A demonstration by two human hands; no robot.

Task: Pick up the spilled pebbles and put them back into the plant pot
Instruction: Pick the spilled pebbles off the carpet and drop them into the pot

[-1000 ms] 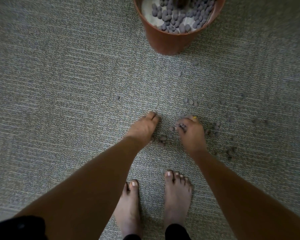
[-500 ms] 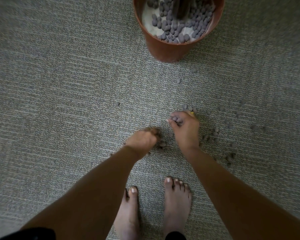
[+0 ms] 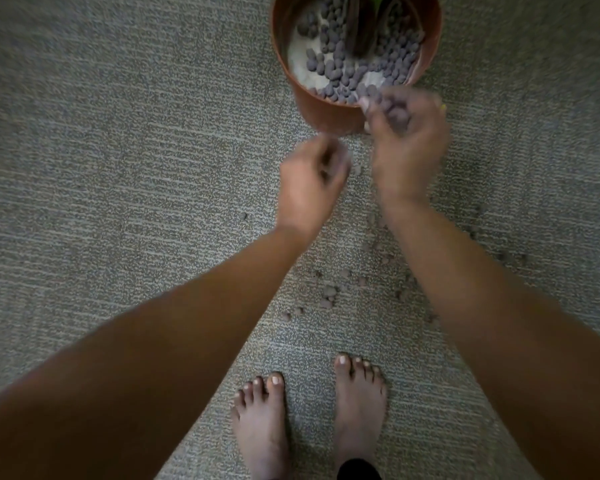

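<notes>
Right hand point(image 3: 407, 147) grips pebbles point(image 3: 394, 110) at pot point(image 3: 326, 114); left hand point(image 3: 309, 185) curled, hold unclear; carpet point(image 3: 118, 168) strewn

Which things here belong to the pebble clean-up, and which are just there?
Part of the job:
plant pot
spilled pebbles
held pebbles, gripped in the right hand by the pot's rim
left hand, curled and blurred, contents hidden

Just there:
carpet
bare feet
plant standing in the pot
</notes>
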